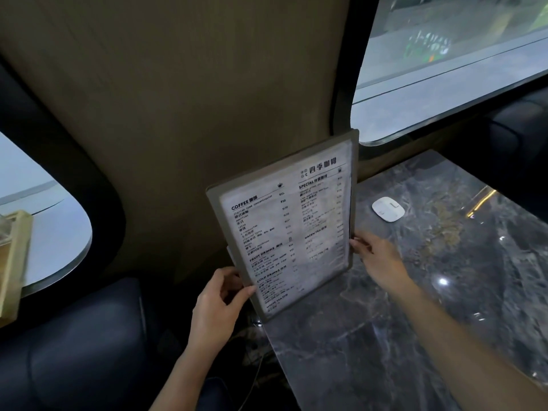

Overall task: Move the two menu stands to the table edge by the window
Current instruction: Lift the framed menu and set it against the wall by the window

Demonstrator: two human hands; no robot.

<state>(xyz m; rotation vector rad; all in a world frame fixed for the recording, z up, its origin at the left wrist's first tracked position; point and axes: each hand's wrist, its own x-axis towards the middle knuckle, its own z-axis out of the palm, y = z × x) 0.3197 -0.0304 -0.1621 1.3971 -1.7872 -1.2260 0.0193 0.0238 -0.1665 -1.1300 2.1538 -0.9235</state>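
Observation:
A flat menu stand (286, 223) with a printed drinks list is held upright and tilted over the left edge of the dark marble table (415, 321). My left hand (219, 298) grips its lower left edge. My right hand (376, 258) holds its right edge. Behind the stand's left edge a sliver of another flat panel (230, 255) shows; I cannot tell whether it is the second menu stand. The window (450, 63) lies beyond the table's far end.
A small white rounded device (388, 209) lies on the table near the far end. A dark padded seat (89, 351) is at lower left, with a wood-panelled wall (192, 99) behind. A wooden-framed object (14, 262) stands at the far left by another window.

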